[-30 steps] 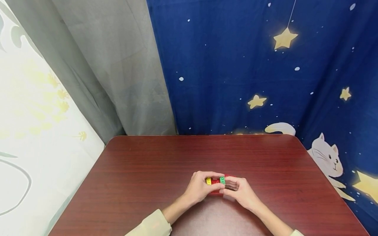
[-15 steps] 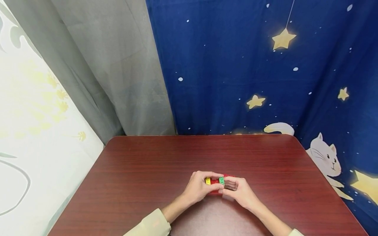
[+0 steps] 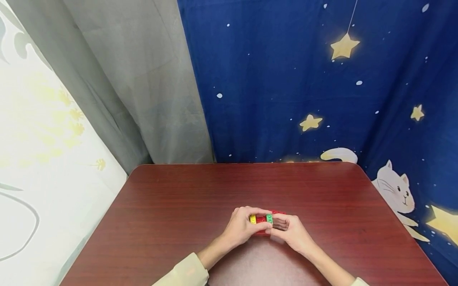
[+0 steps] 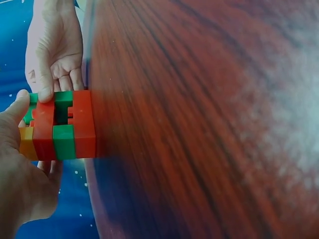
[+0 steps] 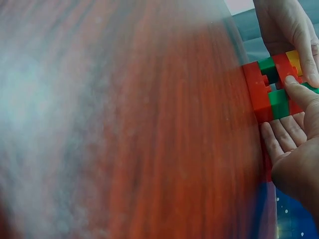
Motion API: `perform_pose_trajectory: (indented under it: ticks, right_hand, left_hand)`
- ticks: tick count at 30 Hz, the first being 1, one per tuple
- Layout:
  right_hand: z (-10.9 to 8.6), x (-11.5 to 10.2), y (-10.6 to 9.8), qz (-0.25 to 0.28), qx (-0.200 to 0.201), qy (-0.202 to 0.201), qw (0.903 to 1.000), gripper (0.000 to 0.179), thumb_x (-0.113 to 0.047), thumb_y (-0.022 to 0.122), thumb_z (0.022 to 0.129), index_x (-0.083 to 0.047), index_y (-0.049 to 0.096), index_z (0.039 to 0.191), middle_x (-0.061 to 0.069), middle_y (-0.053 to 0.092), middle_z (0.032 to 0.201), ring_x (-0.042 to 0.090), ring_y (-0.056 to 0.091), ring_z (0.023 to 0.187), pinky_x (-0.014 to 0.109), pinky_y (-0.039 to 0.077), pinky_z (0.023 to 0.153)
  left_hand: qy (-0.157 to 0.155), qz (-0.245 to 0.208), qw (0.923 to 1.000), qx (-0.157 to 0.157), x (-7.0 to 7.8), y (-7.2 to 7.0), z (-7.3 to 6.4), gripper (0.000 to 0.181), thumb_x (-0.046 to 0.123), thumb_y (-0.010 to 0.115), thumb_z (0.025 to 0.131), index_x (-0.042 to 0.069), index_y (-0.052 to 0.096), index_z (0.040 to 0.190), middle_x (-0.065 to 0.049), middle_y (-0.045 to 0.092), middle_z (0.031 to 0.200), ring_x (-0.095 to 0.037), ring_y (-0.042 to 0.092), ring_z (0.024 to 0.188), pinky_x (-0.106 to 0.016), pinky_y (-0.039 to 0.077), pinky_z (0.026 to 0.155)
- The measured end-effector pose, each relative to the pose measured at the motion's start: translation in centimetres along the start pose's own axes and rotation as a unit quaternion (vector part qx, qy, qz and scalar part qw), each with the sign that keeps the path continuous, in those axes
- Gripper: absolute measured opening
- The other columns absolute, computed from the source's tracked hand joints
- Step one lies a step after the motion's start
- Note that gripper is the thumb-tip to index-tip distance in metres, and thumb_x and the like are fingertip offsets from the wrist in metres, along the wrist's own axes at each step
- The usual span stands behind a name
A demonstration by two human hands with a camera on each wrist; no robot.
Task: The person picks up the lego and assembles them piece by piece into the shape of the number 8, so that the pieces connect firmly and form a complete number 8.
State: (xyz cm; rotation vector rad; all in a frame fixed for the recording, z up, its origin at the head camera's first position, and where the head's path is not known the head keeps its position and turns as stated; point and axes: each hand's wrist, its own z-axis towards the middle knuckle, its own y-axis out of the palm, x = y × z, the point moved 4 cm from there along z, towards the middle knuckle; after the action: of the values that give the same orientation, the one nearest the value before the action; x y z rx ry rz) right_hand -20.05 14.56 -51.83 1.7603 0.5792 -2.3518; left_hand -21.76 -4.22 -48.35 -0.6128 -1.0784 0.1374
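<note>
Both hands hold a small stack of toy building bricks standing on the table. A long red brick [image 4: 84,124] forms the base, two green bricks [image 4: 64,142] stand on it, and another red brick [image 4: 44,129] lies across them. On top sit a yellow brick [image 3: 253,219] at the left and a green brick [image 3: 269,219] at the right. My left hand [image 3: 239,227] grips the top green brick between thumb and index finger. From the right, my right hand [image 3: 295,232] pinches the stack's right end, its thumb on the upper red brick. Fingers hide parts of the stack.
A further red piece [image 3: 277,212] shows just behind the right hand's fingers. The dark red wooden table [image 3: 186,198] has rounded far corners. Beyond its far edge hang a grey curtain [image 3: 171,99] and a blue star-patterned curtain [image 3: 272,79]; a pale printed cloth [image 3: 43,159] hangs at the left.
</note>
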Motion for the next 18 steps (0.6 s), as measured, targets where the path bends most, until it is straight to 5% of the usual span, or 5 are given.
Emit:
perform_pose_trajectory:
  ticks: [11,18]
  right_hand:
    - [-0.02,-0.03,-0.02,0.002,-0.003,0.004,1.0,0.036,-0.004,0.08,0.094,0.011,0.069,0.126,0.026,0.073,0.122,0.015,0.073,0.111,0.026,0.058,0.094]
    - [0.07,-0.48,-0.44,0.003,0.011,0.013,0.9999,0.047,-0.006,0.082,0.094,0.01,0.065,0.134,0.026,0.071,0.128,0.019,0.072,0.114,0.027,0.057,0.096]
  left_hand:
    - [0.004,0.013,0.9997,-0.018,0.15,-0.01,0.07,0.036,0.033,0.094,0.084,0.026,0.083,0.118,0.009,0.079,0.108,-0.006,0.066,0.084,-0.018,0.054,0.067]
    - [0.033,0.018,0.9976,-0.058,0.34,-0.79,-0.13,0.061,0.038,0.09,0.086,0.021,0.069,0.141,0.009,0.073,0.131,-0.016,0.072,0.114,-0.026,0.055,0.097]
